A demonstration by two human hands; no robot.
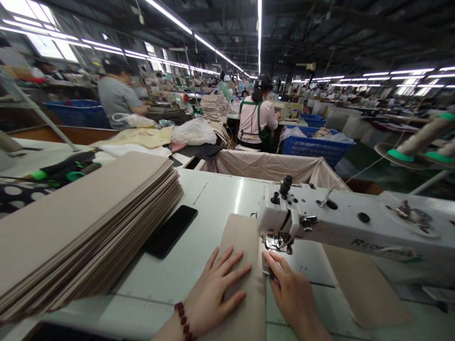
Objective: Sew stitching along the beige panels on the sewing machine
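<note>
A long beige fabric panel lies on the pale green sewing table, its right edge beside the needle area of a white sewing machine. My left hand rests flat on the panel with its fingers spread, a dark red bead bracelet at the wrist. Just below the presser foot, my right hand has its fingers together at the panel's right edge; what they hold, if anything, is hidden. Under the machine arm, to the right, lies another beige piece.
A tall stack of beige panels fills the left side, beside a black phone. Thread cones stand at right. Behind the table are a fabric-lined bin, a blue crate and two seated people.
</note>
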